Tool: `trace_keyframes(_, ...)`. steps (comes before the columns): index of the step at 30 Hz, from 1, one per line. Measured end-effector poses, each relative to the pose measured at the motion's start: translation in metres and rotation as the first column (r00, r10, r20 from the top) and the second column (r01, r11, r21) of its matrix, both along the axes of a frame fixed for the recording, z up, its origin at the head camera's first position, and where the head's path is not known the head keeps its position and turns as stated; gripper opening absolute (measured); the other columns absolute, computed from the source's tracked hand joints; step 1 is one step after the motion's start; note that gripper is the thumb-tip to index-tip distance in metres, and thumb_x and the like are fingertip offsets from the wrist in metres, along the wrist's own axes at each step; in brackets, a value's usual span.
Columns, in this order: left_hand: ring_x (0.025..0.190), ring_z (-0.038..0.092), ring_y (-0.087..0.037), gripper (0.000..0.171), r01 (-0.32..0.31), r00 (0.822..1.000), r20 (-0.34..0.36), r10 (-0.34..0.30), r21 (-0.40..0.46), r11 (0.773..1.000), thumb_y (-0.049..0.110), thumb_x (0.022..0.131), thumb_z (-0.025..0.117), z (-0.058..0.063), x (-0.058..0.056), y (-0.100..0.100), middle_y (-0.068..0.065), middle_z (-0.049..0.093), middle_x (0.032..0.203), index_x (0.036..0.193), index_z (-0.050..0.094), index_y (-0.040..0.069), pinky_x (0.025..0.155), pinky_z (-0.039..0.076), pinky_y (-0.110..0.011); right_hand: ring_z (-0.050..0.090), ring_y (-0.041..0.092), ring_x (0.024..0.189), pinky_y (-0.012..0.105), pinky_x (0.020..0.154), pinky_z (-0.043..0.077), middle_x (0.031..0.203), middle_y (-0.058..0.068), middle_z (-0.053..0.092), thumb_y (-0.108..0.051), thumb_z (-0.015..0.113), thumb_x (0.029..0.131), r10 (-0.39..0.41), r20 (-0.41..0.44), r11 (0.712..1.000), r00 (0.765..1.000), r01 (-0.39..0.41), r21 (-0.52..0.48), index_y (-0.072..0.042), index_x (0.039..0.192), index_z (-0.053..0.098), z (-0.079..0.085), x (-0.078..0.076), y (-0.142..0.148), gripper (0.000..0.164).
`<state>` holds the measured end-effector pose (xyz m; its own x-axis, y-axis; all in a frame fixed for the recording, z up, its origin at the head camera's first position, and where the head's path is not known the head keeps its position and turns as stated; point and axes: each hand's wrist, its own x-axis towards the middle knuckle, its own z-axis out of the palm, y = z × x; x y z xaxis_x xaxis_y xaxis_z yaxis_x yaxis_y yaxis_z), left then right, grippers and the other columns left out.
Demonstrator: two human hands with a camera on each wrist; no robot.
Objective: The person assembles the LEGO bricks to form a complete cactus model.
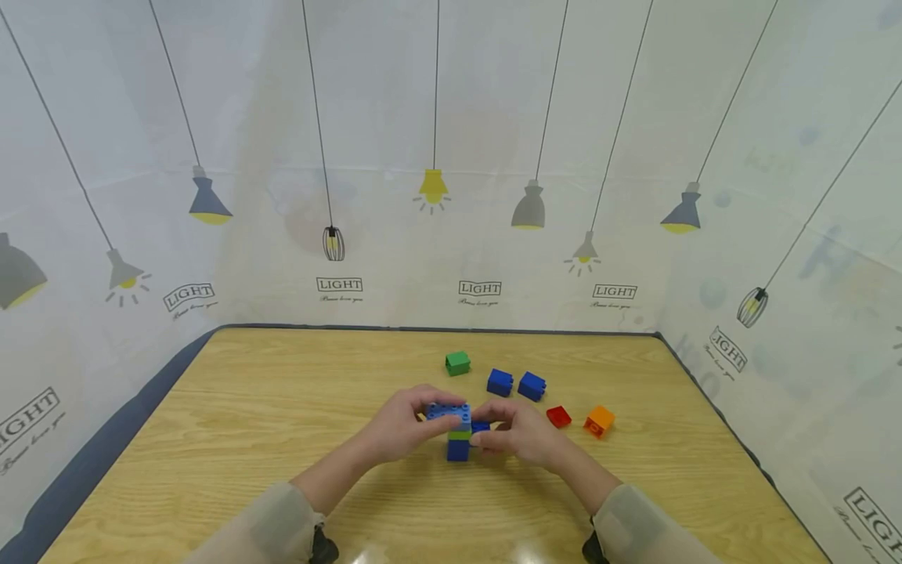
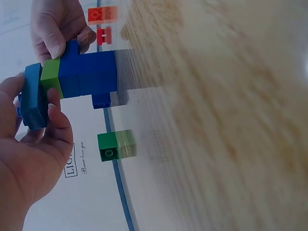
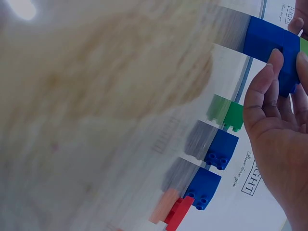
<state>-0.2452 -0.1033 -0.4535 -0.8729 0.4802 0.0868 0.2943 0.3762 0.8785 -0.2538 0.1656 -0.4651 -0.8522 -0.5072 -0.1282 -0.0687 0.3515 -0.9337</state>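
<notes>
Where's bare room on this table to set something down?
On the table, the widest bare patch lies between the left edge and left hand; another between orange block and right edge. It is crowded around the block stack and right hand, with two loose blue blocks and a red piece nearby.

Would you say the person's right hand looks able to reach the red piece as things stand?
Probably yes: the red piece lies beside the right hand, no brick between them, though that hand must likely first release the blue brick it holds.
</notes>
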Motion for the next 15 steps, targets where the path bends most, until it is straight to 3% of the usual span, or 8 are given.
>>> trace_keyframes(15,0.096,0.061,-0.019,0.027,0.009,1.000,0.000,-0.009,-0.004,1.000,0.038,0.103,0.079,-0.0011,-0.0041,0.0038,0.002,0.074,0.121,0.127,0.081,0.026,0.074,0.053,-0.027,0.078,0.023,0.098,0.042,0.088,0.070,0.127,0.010,0.075,-0.020,0.081,0.102,-0.002,-0.008,1.000,1.000,0.002,-0.008,-0.011,0.127,0.076,-0.0001,0.0016,-0.0003,0.027)
